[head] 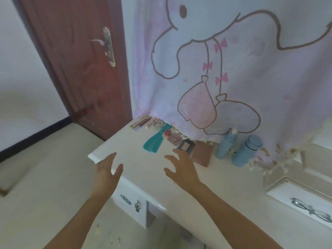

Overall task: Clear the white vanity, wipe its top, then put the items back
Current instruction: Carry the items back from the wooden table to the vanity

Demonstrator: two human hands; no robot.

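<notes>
Left hand (107, 169) and right hand (181, 166) are held open and empty over the bench (142, 159); the comb (154, 141) is reckoned light, stiff, probably easily pinched by its handle.

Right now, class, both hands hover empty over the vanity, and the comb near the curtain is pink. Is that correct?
No. The head view shows the comb is teal, not pink. The left hand and right hand do hover empty over the vanity.

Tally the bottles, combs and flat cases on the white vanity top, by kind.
Light blue upright bottles: 2
Teal plastic comb: 1
Flat rectangular cases, pink, dark-framed and brown: 3
Total: 6
</notes>
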